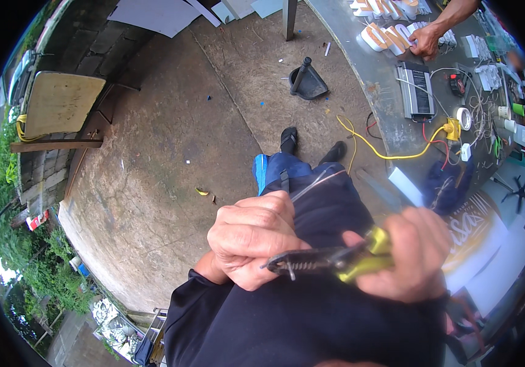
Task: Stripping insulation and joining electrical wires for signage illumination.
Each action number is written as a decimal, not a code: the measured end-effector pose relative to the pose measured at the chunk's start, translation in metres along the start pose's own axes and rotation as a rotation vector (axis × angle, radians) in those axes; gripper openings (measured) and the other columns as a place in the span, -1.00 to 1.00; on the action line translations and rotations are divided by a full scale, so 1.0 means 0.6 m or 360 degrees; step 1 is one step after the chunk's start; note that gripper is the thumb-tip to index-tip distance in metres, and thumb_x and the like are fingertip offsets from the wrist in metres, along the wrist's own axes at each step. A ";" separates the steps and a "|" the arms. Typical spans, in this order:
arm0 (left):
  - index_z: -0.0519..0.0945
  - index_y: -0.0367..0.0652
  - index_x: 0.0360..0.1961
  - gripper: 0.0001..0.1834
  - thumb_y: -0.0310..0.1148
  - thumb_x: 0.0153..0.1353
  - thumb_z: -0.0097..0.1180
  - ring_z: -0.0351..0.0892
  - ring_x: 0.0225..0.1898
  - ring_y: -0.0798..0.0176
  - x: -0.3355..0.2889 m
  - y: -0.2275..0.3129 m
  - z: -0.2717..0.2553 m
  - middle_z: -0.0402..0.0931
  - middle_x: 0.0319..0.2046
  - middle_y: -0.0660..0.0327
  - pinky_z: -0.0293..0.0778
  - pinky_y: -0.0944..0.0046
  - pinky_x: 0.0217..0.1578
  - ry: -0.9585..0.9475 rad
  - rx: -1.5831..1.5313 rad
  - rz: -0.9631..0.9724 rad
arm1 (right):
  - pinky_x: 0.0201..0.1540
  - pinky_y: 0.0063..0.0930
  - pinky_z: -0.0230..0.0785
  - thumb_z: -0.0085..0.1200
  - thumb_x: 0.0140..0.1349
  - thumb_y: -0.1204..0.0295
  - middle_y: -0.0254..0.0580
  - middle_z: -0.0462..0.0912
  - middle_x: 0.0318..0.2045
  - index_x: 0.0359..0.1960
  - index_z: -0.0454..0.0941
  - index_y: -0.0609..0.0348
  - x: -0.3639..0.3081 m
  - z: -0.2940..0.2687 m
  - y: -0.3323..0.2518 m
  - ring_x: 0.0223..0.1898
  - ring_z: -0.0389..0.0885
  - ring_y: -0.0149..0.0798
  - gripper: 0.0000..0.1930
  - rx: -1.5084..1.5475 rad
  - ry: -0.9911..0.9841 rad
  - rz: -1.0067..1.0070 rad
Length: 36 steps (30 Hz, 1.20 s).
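Concrete floor [158,177], grey worktable [377,79], left hand [253,238] gripping wire [309,187], right hand [410,257] holding green-handled pliers [330,260]

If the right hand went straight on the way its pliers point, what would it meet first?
Most likely the left hand: the tip of the pliers in the right hand looks beside it, though depth is unclear.

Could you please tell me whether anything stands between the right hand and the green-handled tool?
Nothing visible does: the right hand grips the green-handled tool directly, though motion blur leaves its exact finger placement unclear. The left hand is at the tool's dark head.
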<state>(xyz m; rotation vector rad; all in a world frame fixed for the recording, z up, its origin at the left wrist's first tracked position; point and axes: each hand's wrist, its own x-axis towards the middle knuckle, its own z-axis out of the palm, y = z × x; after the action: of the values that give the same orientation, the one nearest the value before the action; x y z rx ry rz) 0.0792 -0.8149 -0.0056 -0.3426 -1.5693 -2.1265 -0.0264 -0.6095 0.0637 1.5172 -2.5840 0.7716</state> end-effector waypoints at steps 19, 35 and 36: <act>0.66 -0.45 -0.28 -0.81 -0.47 0.23 0.20 0.48 -0.58 0.21 -0.004 -0.001 0.002 0.64 -0.50 0.03 0.33 0.20 -0.52 0.0025 0.0058 -0.0072 | -0.57 -0.24 0.30 0.41 -0.12 0.36 -0.22 0.43 -0.61 -0.36 0.46 0.21 0.000 0.008 0.006 -0.63 0.49 -0.10 -0.63 0.0484 -0.0216 0.0200; 0.46 -0.25 -0.50 -0.73 -0.39 0.37 0.08 0.19 -0.54 0.55 -0.106 -0.072 -0.001 0.36 -0.59 0.42 0.12 0.40 -0.53 0.0271 0.0012 -0.1213 | -0.28 -0.30 0.53 0.44 0.03 0.38 0.04 0.69 -0.40 -0.15 0.54 0.30 -0.093 0.137 0.037 -0.34 0.75 -0.01 -0.59 0.1415 -0.0807 0.0977; 0.50 -0.26 -0.52 -0.73 -0.39 0.33 0.10 0.20 -0.53 0.54 -0.113 -0.069 -0.004 0.38 -0.58 0.39 0.10 0.40 -0.51 0.0304 -0.0016 -0.1219 | -0.27 -0.31 0.53 0.44 0.03 0.38 0.03 0.70 -0.39 -0.13 0.55 0.31 -0.096 0.142 0.034 -0.34 0.75 -0.03 -0.57 0.1438 -0.0790 0.0957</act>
<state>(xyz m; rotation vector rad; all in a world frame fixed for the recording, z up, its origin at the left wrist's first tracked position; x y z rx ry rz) 0.1162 -0.7925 -0.0722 0.5375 -1.7463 -2.6016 0.0038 -0.5923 -0.0355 1.0894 -3.3426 2.0810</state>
